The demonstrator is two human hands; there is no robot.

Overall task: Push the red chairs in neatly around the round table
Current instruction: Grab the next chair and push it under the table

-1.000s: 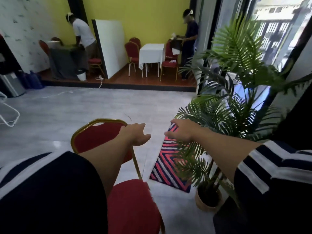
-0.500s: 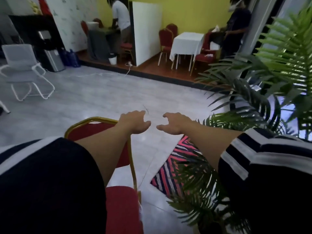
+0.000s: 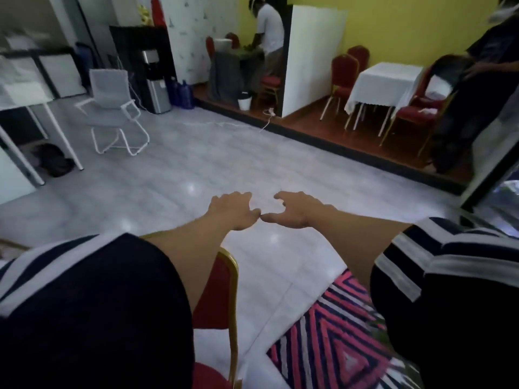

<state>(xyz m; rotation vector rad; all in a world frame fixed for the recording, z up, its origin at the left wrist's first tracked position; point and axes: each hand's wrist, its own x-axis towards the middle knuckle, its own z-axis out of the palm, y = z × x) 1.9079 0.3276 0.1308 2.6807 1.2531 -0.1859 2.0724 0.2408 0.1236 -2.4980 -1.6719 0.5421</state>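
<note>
Head view: left hand (image 3: 234, 210), right hand (image 3: 296, 210) empty, fingers loosely apart, above floor. Red chair (image 3: 216, 293) below left forearm; grip gold backrest top, both hands, push square. Round table unseen.

Glossy floor (image 3: 224, 164), gilt-framed chair (image 3: 222, 293).

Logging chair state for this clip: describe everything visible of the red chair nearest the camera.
The red chair sits low in view, mostly hidden behind the left arm and dark sleeve. Its backrest shows red upholstery in a gold, metal-looking frame with a rounded top corner; a patch of red seat shows at the bottom edge. It seems upright on the grey floor, beside the striped rug. Neither hand touches it.
</note>
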